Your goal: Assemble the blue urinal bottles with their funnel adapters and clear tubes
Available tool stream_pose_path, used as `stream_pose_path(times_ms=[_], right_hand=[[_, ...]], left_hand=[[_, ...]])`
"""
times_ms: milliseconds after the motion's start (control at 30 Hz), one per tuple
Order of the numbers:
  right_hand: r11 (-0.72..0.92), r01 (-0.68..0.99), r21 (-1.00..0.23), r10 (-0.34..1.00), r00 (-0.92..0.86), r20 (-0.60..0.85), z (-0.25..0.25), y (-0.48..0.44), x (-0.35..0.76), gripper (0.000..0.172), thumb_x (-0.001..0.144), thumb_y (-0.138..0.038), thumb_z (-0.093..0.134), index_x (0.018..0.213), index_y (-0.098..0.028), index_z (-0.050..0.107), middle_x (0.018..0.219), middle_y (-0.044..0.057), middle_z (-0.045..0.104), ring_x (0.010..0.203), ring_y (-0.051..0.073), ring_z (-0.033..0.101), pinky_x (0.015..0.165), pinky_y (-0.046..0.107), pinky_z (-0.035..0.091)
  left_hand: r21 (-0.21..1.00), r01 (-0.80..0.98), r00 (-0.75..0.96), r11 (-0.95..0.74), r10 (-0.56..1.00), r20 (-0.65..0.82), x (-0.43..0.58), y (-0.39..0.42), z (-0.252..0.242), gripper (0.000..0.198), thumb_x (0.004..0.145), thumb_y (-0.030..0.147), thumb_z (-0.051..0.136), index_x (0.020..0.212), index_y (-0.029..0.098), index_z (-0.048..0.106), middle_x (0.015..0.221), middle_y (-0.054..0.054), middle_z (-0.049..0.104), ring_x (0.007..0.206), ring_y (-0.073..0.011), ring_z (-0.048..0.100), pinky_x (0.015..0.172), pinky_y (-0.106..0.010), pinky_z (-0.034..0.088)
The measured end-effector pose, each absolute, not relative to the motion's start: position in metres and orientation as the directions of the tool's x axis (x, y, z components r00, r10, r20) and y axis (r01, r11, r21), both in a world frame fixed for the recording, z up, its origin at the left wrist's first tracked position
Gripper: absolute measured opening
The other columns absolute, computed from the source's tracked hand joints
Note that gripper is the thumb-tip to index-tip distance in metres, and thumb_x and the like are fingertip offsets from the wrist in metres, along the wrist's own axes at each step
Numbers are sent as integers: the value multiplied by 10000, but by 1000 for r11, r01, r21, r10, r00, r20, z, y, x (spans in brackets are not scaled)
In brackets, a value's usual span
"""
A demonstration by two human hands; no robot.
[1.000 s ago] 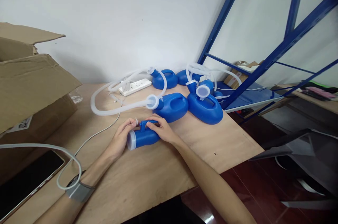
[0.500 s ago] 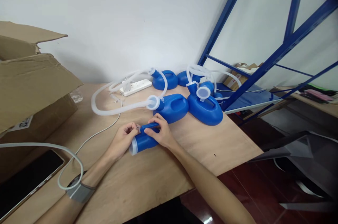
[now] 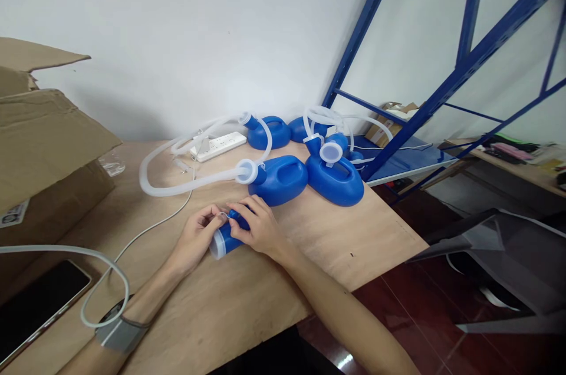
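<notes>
A blue plastic urinal bottle (image 3: pixel 229 240) lies on its side on the wooden table, its translucent white cap (image 3: pixel 217 244) facing left. Just above its neck, my left hand (image 3: pixel 200 234) pinches a thin clear strap (image 3: pixel 224 215) between thumb and forefinger. My right hand (image 3: pixel 257 226) bends over the handle end, its thumb and forefinger closed on the strap close to the left fingertips. The right hand hides much of the bottle's body. Behind it lies another blue urinal bottle (image 3: pixel 283 179) with a translucent hose (image 3: pixel 194 185) at its mouth.
More blue urinal bottles (image 3: pixel 336 183) with coiled hoses stand at the back right. A white power strip (image 3: pixel 220 146) lies near the wall. At left are a cardboard box (image 3: pixel 53 145), a phone (image 3: pixel 42 310) and a looping pale cable (image 3: pixel 126 272). A blue metal rack (image 3: pixel 362 27) rises at right.
My right hand has shifted left along the handle, its fingertips meeting the strap beside my left fingers. The whole scene sits slightly farther left as the head view turned.
</notes>
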State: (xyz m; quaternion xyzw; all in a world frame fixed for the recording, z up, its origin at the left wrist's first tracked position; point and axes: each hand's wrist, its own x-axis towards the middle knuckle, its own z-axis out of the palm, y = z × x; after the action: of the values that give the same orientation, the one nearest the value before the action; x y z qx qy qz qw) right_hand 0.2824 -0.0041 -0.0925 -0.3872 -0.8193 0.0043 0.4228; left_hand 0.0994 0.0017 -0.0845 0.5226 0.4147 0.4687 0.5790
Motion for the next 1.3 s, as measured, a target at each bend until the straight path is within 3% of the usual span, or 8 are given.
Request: stream_pose_path(times_ms=[200,600,900,1100,1300], right_hand=[[688,618,-380,684,-380,622,-86,-7,283,269,1016,-247,551,1224,-159,695,1060,105,707,1038,246,618,931,396,553],[684,651,-327,689,-430,584,-85,-8,282,308,993,-207,556,1252,-206,722,1041,90,660,997,241,562,892,392,541],[735,613,-290,628,-452,634,-90,-8,283,287,1044,-291,535,1233,-165,710,992,108,673,965,247,569,880,394,546],[679,601,-422,709,-386,590,-86,-11,282,386,1002,-533,660,1209,-216,738,1035,74,691,991,226,583,905,375,547],[714,551,-432,679,-397,617,-87,-8,284,364,1088,-459,550,1272,-197,722,1037,77,694,989,206,594,934,359,546]], left_hand=[[999,-49,177,4,984,4,99,0,-82,319,767,451,767,662,208,590,694,14,627,680,-147,515,641,-251,427],[997,-16,179,-81,980,83,98,-1,-91,399,846,449,690,634,224,439,669,41,435,664,-143,404,616,-246,374],[990,78,226,-115,969,95,97,-5,-80,468,837,505,700,606,230,399,647,36,411,644,-146,392,604,-255,356],[996,30,292,-87,953,74,93,-2,-82,406,841,465,691,613,225,455,665,24,441,670,-163,421,634,-278,376],[996,2,331,-88,940,83,83,5,-96,381,881,436,663,622,230,473,680,9,458,717,-192,427,662,-304,360]])
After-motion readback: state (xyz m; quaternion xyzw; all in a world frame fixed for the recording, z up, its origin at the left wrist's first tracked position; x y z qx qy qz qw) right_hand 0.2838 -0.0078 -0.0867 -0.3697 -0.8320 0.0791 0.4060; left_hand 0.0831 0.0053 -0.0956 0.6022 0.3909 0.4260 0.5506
